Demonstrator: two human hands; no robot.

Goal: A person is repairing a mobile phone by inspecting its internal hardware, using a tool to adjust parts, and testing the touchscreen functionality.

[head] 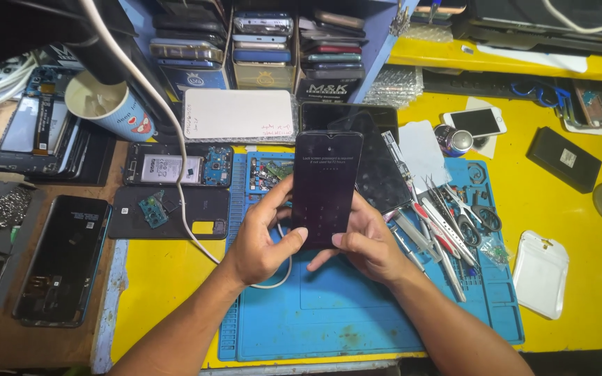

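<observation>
Yellow surface (573, 209), cluttered, carries a blue mat (357, 313) at frame centre. Above the mat, a phone (327, 186) is held upright with its dim screen facing the camera, likely so it can be read and tapped. Left hand (263, 244) closes its fingers around the phone's lower left edge, thumb on the glass; right hand (364, 244) grips the lower right edge the same way. Right of the phone, tweezers (440, 209) lie fanned on the mat, within reach. Left of centre, 2 opened phones (175, 170) lie flat. Upper left, a paper cup (109, 104) sits tilted. Top centre, stacked phones (263, 42) fill a shelf.
</observation>
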